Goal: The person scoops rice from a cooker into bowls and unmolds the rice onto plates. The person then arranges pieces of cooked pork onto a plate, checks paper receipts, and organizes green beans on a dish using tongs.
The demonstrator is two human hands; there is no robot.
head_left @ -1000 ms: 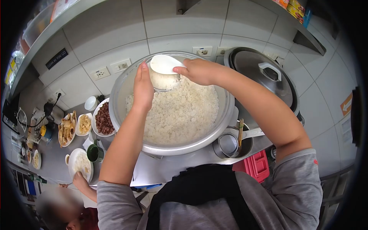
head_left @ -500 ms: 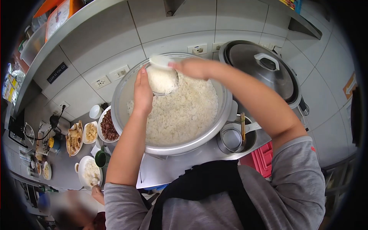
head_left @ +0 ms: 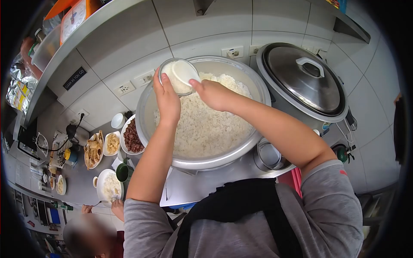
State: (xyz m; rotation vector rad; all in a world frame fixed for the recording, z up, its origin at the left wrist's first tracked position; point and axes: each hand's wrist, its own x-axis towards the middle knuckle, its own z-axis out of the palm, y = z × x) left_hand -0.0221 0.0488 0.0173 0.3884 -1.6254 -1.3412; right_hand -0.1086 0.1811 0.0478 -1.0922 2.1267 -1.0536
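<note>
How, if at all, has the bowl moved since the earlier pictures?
Yes: judged against the large pot, the bowl has shifted left, toward the pot's far-left edge.

The right hand [head_left: 211, 93] hides the handle of the white paddle [head_left: 186, 72]; a co-worker's head [head_left: 91, 236] is blurred

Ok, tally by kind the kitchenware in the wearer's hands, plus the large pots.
Clear bowl: 1
White paddle: 1
Large pots, being the open pot and the lidded pot: 2
Total: 4
</note>
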